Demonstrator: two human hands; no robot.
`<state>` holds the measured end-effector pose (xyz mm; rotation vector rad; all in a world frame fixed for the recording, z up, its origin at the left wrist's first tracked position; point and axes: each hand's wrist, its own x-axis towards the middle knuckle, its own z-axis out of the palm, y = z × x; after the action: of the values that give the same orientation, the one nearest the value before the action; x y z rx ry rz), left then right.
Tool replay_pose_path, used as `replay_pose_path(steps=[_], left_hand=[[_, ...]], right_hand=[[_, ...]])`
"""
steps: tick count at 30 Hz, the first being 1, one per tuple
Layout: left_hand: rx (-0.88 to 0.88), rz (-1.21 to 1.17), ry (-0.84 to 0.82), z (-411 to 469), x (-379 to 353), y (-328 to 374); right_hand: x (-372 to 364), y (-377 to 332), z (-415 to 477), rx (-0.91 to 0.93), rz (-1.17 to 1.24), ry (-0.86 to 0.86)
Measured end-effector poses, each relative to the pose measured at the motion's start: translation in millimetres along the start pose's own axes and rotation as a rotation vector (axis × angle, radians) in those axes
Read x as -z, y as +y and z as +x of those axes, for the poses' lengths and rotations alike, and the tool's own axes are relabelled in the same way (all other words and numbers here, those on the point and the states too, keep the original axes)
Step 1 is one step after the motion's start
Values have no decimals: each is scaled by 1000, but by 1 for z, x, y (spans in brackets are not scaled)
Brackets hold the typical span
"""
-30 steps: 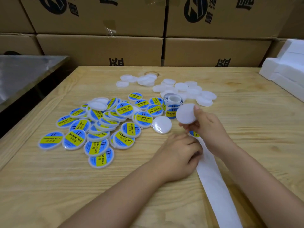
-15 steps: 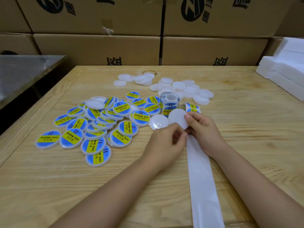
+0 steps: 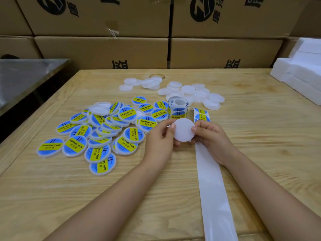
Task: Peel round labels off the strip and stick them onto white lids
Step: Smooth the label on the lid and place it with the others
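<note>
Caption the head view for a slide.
Left hand and right hand hold a white lid by the strip; labelled lids lie piled alongside.

In frame of you: two hands, two forearms. Left hand [image 3: 159, 141] is bare, and so is right hand [image 3: 214, 141]. Left forearm [image 3: 107, 197] is bare from the wrist to the near-left bottom edge. Right forearm [image 3: 278, 197] is bare from the wrist out to the near-right corner. Both wrists are bare too. Left thumbnail [image 3: 172, 126] is trimmed short with a rounded tip and a plain finish; right thumbnail [image 3: 194, 129] looks the same. Both forearms are smooth and slim, tapering toward the wrists. Your elbows and upper arms are out of frame, so I can't tell what you're wearing there.
</note>
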<state>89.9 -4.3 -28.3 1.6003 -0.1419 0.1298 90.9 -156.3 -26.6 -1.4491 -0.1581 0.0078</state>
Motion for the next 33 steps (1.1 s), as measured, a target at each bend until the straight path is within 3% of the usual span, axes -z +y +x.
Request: replay_pose_path(steps=[4, 8, 10, 12, 15, 18, 20, 22, 24, 26, 28, 33], left_hand=[[-15, -44, 27, 2, 0, 1], [99, -243, -97, 1, -1, 4], [79, -102, -91, -4, -3, 3], [-61, 102, -136, -12, -4, 2], [-278, 438, -423, -26, -8, 3], [-313, 678, -579, -30, -9, 7], [-332, 709, -573, -30, -8, 10], [-343, 712, -565, -30, -6, 10], [-338, 682, -568, -28, -5, 8], [-334, 599, -574, -27, -4, 6], [-293, 490, -563, -24, -4, 5], [-193, 335, -527, -18, -3, 1]], right_hand=[[0, 1, -1, -1, -67, -38], [0, -2, 0, -20, 53, 46], [0, -3, 2, -55, 125, 133], [2, -5, 4, -120, 178, 230], [9, -8, 6, -201, 397, 296], [14, -6, 8, -186, 520, 351], [15, -5, 7, -48, 303, 397], [17, -4, 5, 126, -305, 430], [20, -2, 4, 206, -833, 333], [28, 0, 3, 159, -1110, 149], [33, 0, 3, 82, -1198, 55], [28, -3, 1, 147, -1151, 112]])
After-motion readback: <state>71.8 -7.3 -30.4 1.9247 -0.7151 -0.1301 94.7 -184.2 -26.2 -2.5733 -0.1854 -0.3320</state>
